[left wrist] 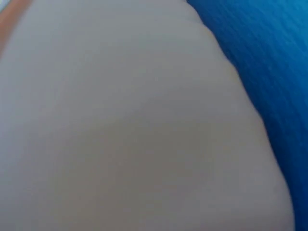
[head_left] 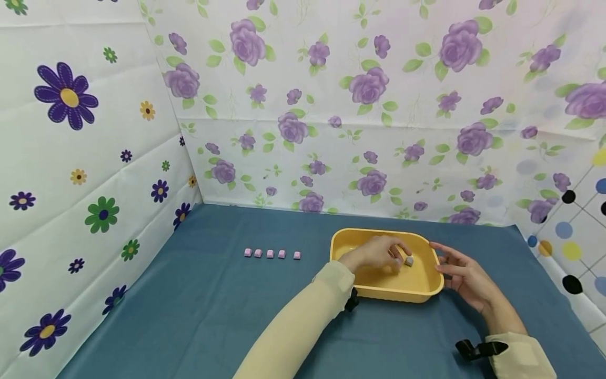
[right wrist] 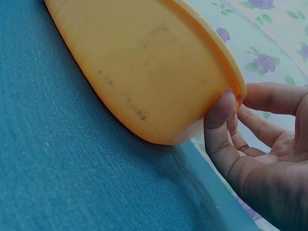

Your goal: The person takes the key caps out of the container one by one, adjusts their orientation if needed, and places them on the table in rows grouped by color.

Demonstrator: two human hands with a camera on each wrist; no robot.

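Observation:
A yellow plastic tray [head_left: 388, 292] with raised walls stands on the blue cloth. My left hand [head_left: 379, 252] reaches down inside it, fingers bent and thumb apart from the index finger. Just by those fingertips, on the tray floor, is a small grey block [head_left: 409, 260], like a keycap. Part of the left fingers is hidden by the hand itself. At the tray's right end my right hand [head_left: 466, 276] holds the rim; the right wrist view shows its thumb [right wrist: 221, 108] against the outer wall and the index finger at the edge.
Left of the tray, several small pink keycap-like blocks [head_left: 270, 254] lie in a row, the rightmost spaced farther off. Flowered sheets [head_left: 293, 158] hang behind and beside the blue cloth [head_left: 189, 305]. In the left wrist view a pale sleeve [left wrist: 134, 125] fills most of the picture.

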